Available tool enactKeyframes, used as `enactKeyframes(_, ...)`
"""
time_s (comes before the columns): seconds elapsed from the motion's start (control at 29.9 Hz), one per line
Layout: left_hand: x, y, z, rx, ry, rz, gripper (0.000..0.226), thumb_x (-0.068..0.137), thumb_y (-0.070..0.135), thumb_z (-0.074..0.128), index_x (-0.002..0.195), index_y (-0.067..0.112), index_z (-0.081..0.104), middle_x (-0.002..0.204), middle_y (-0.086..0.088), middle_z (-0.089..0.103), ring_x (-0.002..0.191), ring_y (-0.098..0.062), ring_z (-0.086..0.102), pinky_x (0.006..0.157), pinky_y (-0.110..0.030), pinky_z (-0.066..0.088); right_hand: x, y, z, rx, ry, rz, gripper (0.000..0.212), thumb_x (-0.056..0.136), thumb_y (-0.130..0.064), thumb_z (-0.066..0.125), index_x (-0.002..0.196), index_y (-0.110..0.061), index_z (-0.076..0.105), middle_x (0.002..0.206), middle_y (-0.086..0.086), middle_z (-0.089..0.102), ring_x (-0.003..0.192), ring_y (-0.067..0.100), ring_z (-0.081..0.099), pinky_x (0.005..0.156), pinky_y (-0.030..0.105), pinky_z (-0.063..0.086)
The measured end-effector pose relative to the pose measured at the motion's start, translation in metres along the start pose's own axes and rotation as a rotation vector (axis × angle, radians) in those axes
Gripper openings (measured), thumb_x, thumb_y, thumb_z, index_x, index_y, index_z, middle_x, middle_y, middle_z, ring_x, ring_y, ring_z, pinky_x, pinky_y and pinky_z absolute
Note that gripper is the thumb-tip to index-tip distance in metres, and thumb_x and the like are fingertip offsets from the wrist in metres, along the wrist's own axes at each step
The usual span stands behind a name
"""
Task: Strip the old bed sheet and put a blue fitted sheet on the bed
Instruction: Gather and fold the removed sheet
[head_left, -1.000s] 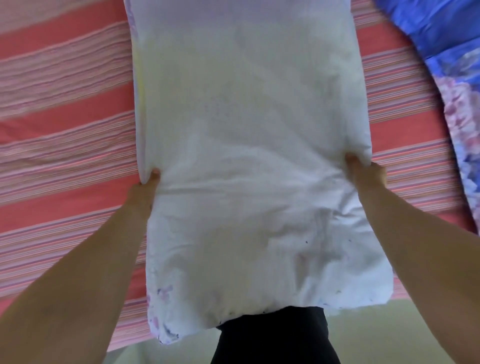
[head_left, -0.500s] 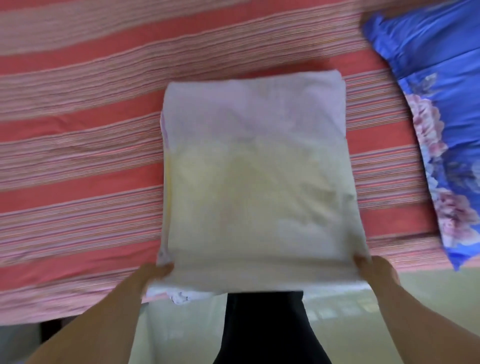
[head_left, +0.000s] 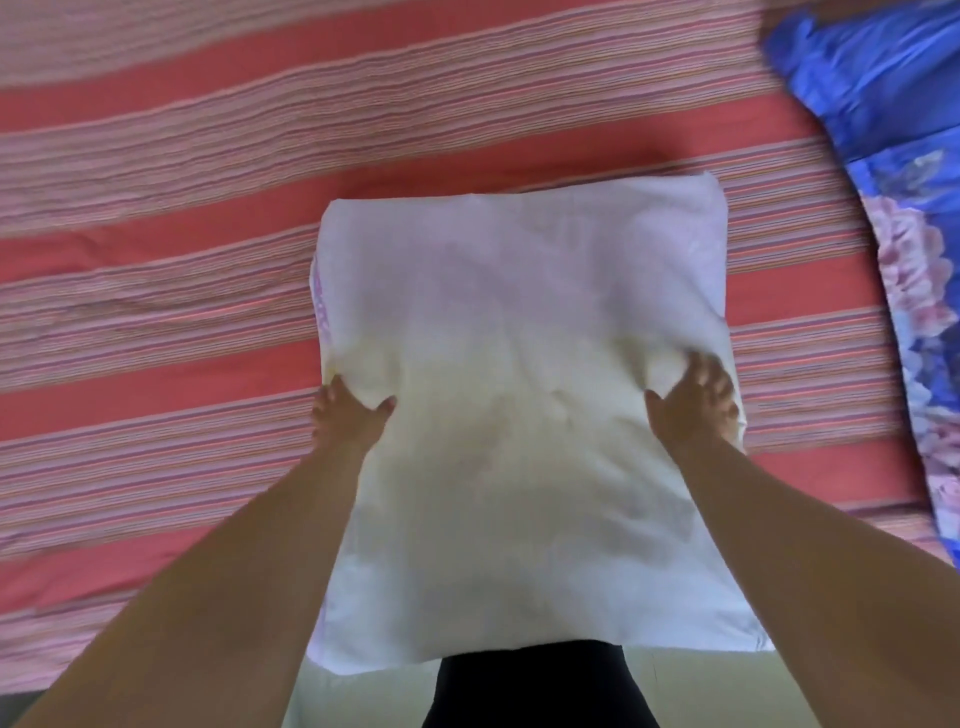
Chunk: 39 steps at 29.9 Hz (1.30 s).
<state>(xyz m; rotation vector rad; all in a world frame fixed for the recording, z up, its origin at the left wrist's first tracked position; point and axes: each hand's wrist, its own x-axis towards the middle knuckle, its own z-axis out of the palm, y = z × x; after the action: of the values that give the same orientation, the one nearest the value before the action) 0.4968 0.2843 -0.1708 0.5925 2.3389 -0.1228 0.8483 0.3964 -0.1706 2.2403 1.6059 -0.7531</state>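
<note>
The bed was covered by the old sheet (head_left: 156, 218), a cloth of broad coral-red bands broken by runs of thin pink, white and grey stripes, lying mostly flat with a few shallow ripples across its surface. The blue sheet (head_left: 878, 83) was bunched at the far right of the bed, a deep blue fabric with a pink and white floral print showing along its folded edge. In the middle of the bed, nearest the person, lay a white pillow (head_left: 524, 332), plump and lightly creased, with a faint pinkish mark along its left seam; its near end hung past the bed's edge over the person's dark clothing (head_left: 530, 686). Both bare forearms reached forward from the lower corners of the view. The left hand (head_left: 349, 422) rested on the pillow's left edge, thumb spread inward across the top and fingers running along the side, flat rather than clenched. The right hand (head_left: 693, 402) lay on top of the pillow near its right edge, fingers spread and pressing into the fabric, though blur made their exact lie hard to read. A strip of pale floor (head_left: 363, 701) showed beneath the bed's near edge.
</note>
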Motion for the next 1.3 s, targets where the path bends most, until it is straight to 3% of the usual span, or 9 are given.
enactKeyframes(0.17, 0.042, 0.084, -0.017, 0.289, 0.206, 0.578, 0.098, 0.083, 0.042, 0.067, 0.152, 0.023, 0.0, 0.16, -0.003, -0.002, 0.147, -0.027, 0.003, 0.117, -0.046, 0.015, 0.03, -0.111, 0.005, -0.29, 0.024, -0.649, 0.084, 0.088, -0.043, 0.059, 0.151, -0.031, 0.005, 0.16, 0.001, -0.006, 0.147, 0.026, -0.001, 0.117, 0.044, 0.015)
enactKeyframes(0.33, 0.105, 0.15, -0.068, 0.085, 0.312, 0.489, 0.1, 0.08, 0.047, 0.068, 0.152, 0.019, 0.006, 0.16, -0.004, 0.002, 0.147, -0.026, 0.0, 0.116, -0.048, 0.008, 0.08, -0.2, -0.007, -0.34, 0.219, -0.74, 0.069, 0.095, -0.021, 0.051, 0.151, -0.024, 0.011, 0.16, 0.005, 0.001, 0.147, 0.026, 0.004, 0.117, 0.045, 0.014)
enactKeyframes(0.5, 0.132, 0.156, -0.095, 0.524, 0.427, 0.917, 0.022, 0.075, 0.024, 0.073, 0.094, 0.016, 0.065, 0.104, -0.007, 0.064, 0.103, -0.029, 0.057, 0.099, -0.048, 0.034, 0.12, -0.242, -0.024, -0.518, 0.212, -0.817, 0.065, 0.088, -0.017, 0.053, 0.146, -0.013, 0.026, 0.139, 0.015, 0.042, 0.133, 0.034, 0.034, 0.112, 0.054, 0.017)
enactKeyframes(0.6, 0.132, 0.124, -0.076, 0.665, 0.516, 1.252, 0.031, 0.052, 0.004, 0.075, 0.079, 0.011, 0.062, 0.081, -0.01, 0.064, 0.056, -0.029, 0.058, 0.066, -0.037, 0.049, 0.117, -0.233, -0.018, -0.635, 0.289, -1.14, 0.041, 0.064, -0.006, 0.073, 0.103, -0.006, 0.064, 0.095, 0.016, 0.062, 0.088, 0.036, 0.059, 0.07, 0.042, 0.049)
enactKeyframes(0.7, 0.121, 0.101, -0.065, 0.738, 0.352, 0.995, 0.066, 0.063, 0.025, 0.081, 0.121, 0.011, 0.054, 0.113, -0.014, 0.062, 0.064, -0.032, 0.064, 0.05, -0.032, 0.049, 0.109, -0.218, -0.012, -0.611, 0.263, -1.306, 0.038, 0.052, -0.008, 0.076, 0.089, -0.005, 0.066, 0.086, 0.014, 0.062, 0.072, 0.033, 0.061, 0.056, 0.041, 0.05)
enactKeyframes(0.94, 0.108, 0.12, -0.115, 0.73, -0.166, 0.251, 0.099, 0.069, 0.091, 0.024, 0.145, 0.026, 0.026, 0.123, -0.006, 0.06, 0.115, -0.03, 0.055, 0.081, -0.038, 0.038, 0.095, -0.209, -0.018, -0.591, 0.089, -1.056, 0.058, 0.089, -0.063, 0.034, 0.118, -0.016, 0.053, 0.104, 0.007, 0.067, 0.104, 0.034, 0.057, 0.065, 0.037, 0.038)
enactKeyframes(1.14, 0.131, 0.153, -0.126, 0.482, 0.161, 0.54, 0.061, 0.09, 0.062, 0.041, 0.139, 0.025, 0.041, 0.143, -0.011, 0.041, 0.125, -0.038, 0.044, 0.098, -0.05, 0.041, 0.1, -0.229, -0.041, -0.488, -0.366, -0.815, 0.085, 0.081, -0.07, -0.008, 0.103, -0.028, 0.063, 0.106, 0.004, 0.066, 0.13, 0.031, 0.04, 0.107, 0.051, 0.029)
enactKeyframes(1.24, 0.126, 0.171, -0.101, 0.814, 0.02, 0.93, 0.063, 0.077, 0.046, 0.068, 0.134, 0.033, 0.045, 0.154, 0.0, 0.024, 0.14, -0.029, 0.022, 0.112, -0.053, 0.022, 0.09, -0.235, -0.045, -0.572, -0.378, -0.862, 0.052, 0.098, -0.042, 0.016, 0.107, -0.023, 0.064, 0.103, 0.004, 0.067, 0.118, 0.026, 0.051, 0.116, 0.048, 0.013)
enactKeyframes(1.3, 0.113, 0.173, -0.083, 0.919, -0.03, 1.099, 0.041, 0.077, 0.04, 0.066, 0.115, 0.028, 0.058, 0.134, 0.0, 0.05, 0.127, -0.023, 0.042, 0.109, -0.045, 0.022, 0.09, -0.237, -0.053, -0.63, -0.416, -0.777, 0.031, 0.095, -0.031, 0.035, 0.111, -0.023, 0.061, 0.105, 0.003, 0.064, 0.118, 0.028, 0.051, 0.109, 0.042, 0.029)
